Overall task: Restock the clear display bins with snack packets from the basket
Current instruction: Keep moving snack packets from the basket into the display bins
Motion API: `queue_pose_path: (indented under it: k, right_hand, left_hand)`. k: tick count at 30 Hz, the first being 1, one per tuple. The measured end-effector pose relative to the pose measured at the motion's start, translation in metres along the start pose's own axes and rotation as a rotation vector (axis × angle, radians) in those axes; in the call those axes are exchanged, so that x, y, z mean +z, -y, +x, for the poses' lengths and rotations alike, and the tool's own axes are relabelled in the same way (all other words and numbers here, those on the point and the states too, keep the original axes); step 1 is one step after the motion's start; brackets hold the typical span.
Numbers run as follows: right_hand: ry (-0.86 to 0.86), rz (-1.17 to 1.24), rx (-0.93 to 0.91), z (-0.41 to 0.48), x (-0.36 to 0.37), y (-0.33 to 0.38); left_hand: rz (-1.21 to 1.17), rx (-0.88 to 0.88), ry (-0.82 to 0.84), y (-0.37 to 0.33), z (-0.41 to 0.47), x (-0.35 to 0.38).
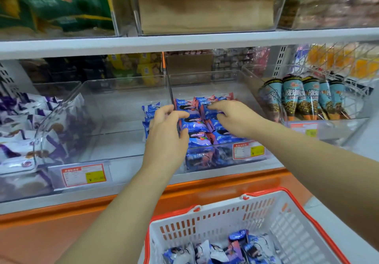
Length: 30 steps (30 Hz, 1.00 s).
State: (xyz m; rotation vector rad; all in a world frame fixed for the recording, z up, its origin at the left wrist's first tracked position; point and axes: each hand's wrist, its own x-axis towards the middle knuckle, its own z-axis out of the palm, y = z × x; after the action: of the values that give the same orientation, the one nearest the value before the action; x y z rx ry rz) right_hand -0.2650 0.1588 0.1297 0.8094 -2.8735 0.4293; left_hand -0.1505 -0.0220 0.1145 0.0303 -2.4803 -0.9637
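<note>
Nearest me, low right: the white basket [225,220] with a red rim, holding a loose heap of snack packets [242,247] in blue and white wrappers. Above it, the blue and pink packets [196,126] lie in close rows inside the clear bin [205,85] at shelf centre, packed against its front wall. The left hand [168,132] sits on the left end of those rows, by the divider wall, fingers bent down onto the wrappers. The right hand [235,118] lies over the back rows, fingers curled, tips on a packet. I cannot tell whether either hand pinches a packet or only presses. The neighbouring bin [114,103] to the left has a few blue packets [148,118] stacked against the shared wall. Further left: purple-and-white packets [18,120]. Right of the hands: cone snacks [303,99], upright in their own bin. The orange shelf edge [205,187] runs below.
</note>
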Motion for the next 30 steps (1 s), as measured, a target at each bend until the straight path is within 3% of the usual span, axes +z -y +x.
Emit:
queue_pose_path:
  k: [3, 6, 9, 14, 17, 23, 30]
  right_hand:
    - [-0.214, 0.100, -0.158, -0.061, -0.004, 0.012]
    - [-0.267, 0.204, -0.223, -0.134, 0.008, 0.015]
    - [-0.077, 0.241, -0.146, -0.198, 0.048, 0.000]
    - [0.487, 0.109, 0.032, -0.265, 0.139, -0.036]
    - [0.765, 0.052, 0.036, -0.283, 0.172, -0.035]
    - [0.986, -0.079, -0.172, -0.306, 0.235, -0.014]
    - [1.052, -0.215, -0.379, -0.313, 0.284, -0.013]
  left_hand:
    - [0.089, 0.224, -0.070, -0.013, -0.015, 0.000]
    - [0.088, 0.451, 0.086, -0.027, -0.041, 0.007]
    - [0.173, 0.532, 0.421, -0.032, -0.079, 0.026]
    - [0.486, 0.412, 1.039, -0.009, -0.146, 0.081]
    - [0.600, 0.406, 1.269, 0.025, -0.186, 0.111]
    - [0.790, 0.353, 1.451, 0.080, -0.245, 0.144]
    - [0.806, 0.328, 1.489, 0.101, -0.263, 0.154]
